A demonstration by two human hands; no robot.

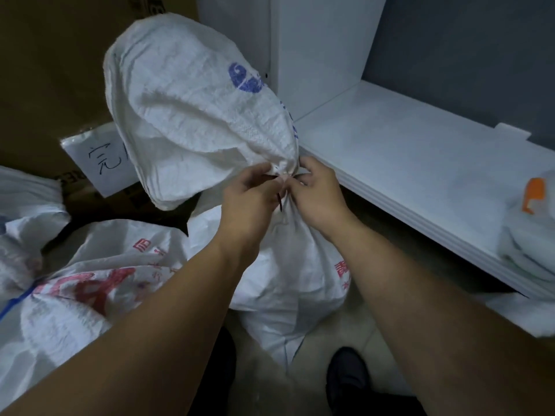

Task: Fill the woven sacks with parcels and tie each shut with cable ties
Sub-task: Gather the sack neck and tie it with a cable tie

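A filled woven sack (288, 265) is stood on the floor between the person's feet, its gathered neck (283, 175) pinched from both sides: by the left hand (249, 199) on one flank, by the right hand (318, 193) on the other. A dark cable tie (280, 201) is seen at the neck, its tail hanging downward just beside the left fingers, the nearer hand to pull it. The sack's loose top is flared upward beyond the grip. A tied sack (75, 289) is lying at left.
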